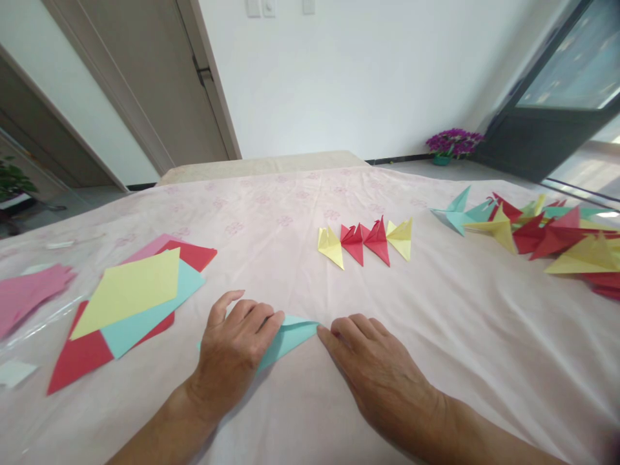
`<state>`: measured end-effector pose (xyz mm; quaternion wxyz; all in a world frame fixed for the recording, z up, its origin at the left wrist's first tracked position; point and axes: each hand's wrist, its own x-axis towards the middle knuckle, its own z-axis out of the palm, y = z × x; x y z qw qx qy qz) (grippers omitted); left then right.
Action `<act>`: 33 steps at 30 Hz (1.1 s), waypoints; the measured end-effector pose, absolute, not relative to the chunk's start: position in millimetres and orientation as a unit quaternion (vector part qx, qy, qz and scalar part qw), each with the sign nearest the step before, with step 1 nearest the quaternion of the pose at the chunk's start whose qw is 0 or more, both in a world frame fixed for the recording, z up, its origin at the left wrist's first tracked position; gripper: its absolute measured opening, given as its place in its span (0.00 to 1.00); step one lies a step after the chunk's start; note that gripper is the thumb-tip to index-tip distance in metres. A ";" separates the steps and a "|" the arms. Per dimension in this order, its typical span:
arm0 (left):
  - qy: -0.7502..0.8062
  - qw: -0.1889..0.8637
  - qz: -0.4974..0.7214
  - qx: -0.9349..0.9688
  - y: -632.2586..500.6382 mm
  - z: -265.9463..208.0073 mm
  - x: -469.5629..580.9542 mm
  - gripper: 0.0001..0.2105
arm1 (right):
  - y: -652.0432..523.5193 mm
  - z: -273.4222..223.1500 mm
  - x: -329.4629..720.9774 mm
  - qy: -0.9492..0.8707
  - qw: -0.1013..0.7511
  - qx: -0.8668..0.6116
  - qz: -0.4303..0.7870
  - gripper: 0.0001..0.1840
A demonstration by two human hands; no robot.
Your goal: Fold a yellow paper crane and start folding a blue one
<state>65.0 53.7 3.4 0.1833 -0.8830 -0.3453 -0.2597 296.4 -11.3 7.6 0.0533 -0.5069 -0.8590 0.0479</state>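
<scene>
A light blue sheet of origami paper (293,338), folded into a narrow pointed shape, lies on the cloth in front of me. Across its left part rests my left hand (237,339), its fingers curled and pressing the paper down, so that end is mostly hidden. My right hand (372,361) is closed, with the thumb and forefinger at the paper's right tip. Just beyond my hands stands a short row of folded paper pieces, with a yellow one (330,247) and a red one (376,241) among them.
Left of my hands lies a loose stack of coloured sheets, a yellow sheet (133,284) on top. Pink paper (31,297) sits farther left beside clear plastic. Finished paper cranes (537,232) are heaped at the right. A pale flowered tablecloth (271,252) covers the table.
</scene>
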 end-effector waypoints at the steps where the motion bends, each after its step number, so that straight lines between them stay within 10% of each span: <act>1: -0.346 0.186 -0.255 -0.884 51.8 2.6 65.0 0.12 | -11.5 7.6 296.6 -0.860 0.050 -0.506 0.044 0.19; 33: -0.285 0.148 -0.218 -0.922 53.7 -0.5 67.1 0.16 | -10.1 11.1 299.3 -0.865 0.044 -0.497 0.051 0.19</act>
